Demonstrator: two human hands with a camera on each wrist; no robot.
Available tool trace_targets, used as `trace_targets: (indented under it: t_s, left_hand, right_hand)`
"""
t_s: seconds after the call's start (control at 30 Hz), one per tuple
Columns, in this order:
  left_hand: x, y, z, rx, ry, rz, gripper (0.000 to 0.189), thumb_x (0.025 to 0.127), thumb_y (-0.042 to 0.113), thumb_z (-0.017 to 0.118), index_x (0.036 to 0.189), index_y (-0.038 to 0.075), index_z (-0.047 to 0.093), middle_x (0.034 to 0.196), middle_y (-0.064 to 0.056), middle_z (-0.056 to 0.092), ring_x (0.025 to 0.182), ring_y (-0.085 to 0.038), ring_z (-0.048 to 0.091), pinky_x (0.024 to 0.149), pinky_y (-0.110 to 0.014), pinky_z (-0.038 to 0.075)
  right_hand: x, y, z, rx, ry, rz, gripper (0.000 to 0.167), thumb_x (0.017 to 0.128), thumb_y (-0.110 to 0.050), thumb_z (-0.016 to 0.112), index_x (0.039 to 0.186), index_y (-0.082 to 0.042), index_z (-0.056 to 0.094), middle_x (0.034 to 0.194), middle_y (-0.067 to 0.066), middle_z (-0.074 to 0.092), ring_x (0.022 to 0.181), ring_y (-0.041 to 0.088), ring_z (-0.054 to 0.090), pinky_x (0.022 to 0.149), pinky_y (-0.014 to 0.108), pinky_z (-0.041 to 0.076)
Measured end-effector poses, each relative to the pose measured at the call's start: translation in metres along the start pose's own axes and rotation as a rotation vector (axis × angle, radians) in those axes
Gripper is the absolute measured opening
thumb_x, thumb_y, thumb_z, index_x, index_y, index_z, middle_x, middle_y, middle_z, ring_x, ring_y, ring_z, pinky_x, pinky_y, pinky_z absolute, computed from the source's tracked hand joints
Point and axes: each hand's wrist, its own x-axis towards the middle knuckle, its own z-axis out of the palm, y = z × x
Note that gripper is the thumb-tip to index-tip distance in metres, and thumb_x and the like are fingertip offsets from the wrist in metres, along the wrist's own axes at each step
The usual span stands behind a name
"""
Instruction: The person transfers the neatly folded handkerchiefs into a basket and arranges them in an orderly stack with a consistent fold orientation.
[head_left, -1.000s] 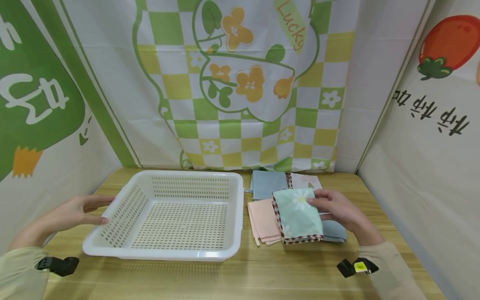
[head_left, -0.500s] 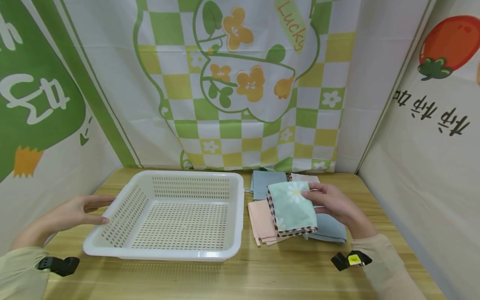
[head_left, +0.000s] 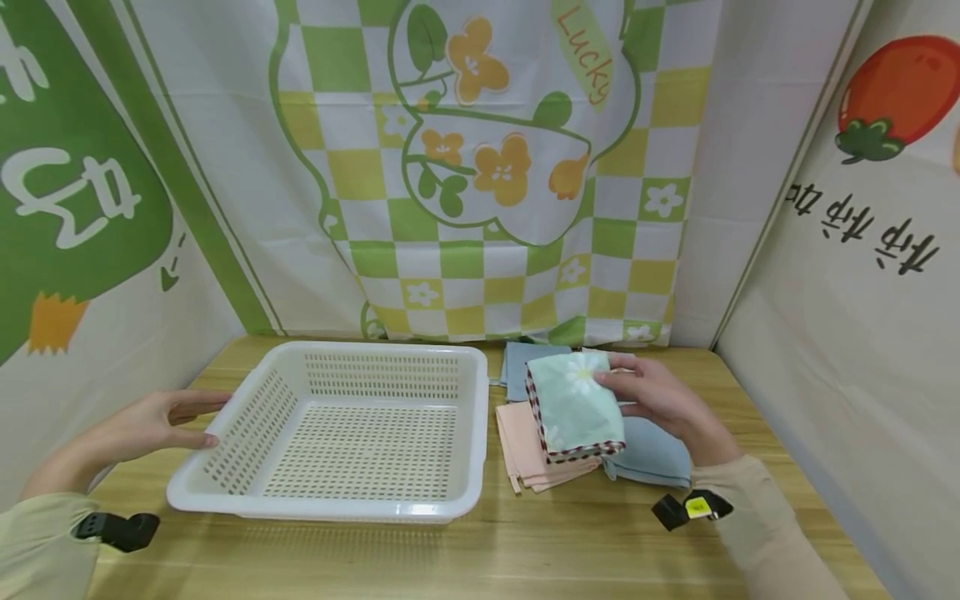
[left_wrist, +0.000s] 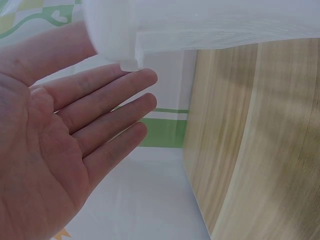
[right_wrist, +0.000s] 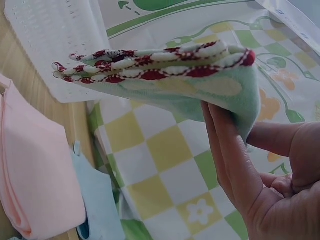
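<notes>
A folded mint-green towel [head_left: 576, 407] with a white daisy and a dark red checked edge hangs over the other cloths. My right hand [head_left: 660, 398] pinches its right side, thumb on one face and fingers on the other; several folded layers show in the right wrist view. At the left, my left hand [head_left: 153, 429] touches the rim of a white plastic basket [head_left: 468, 500]. In the left wrist view its fingers [left_wrist: 107, 97] are nearly straight against the basket's outer edge. The basket holds nothing.
A folded pink cloth [head_left: 517, 442] and a blue cloth [head_left: 652, 454] lie on the wooden table [head_left: 525, 550], partly under the towel in the head view. Another blue cloth [head_left: 517, 367] and a pale patterned one lie behind. Printed curtains [head_left: 480, 275] enclose the table's back and sides.
My right hand has carried the mint-green towel a little left and farther back, uncovering more of the blue cloth at the right. The left hand and basket have stayed in place.
</notes>
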Motion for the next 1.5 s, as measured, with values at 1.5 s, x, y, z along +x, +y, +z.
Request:
trace_targets:
  t_s: [1.5]
  left_hand:
    - [0.000, -0.002, -0.001, 0.008, 0.006, 0.028, 0.070, 0.085, 0.027, 0.071, 0.139, -0.006, 0.042, 0.135, -0.031, 0.048, 0.119, -0.050, 0.048, 0.084, -0.057, 0.048]
  right_hand:
    - [0.028, -0.037, 0.022, 0.118, -0.027, -0.024, 0.026, 0.098, -0.023, 0.054, 0.110, 0.000, 0.048, 0.087, 0.002, 0.060, 0.075, 0.011, 0.065, 0.065, 0.027, 0.056]
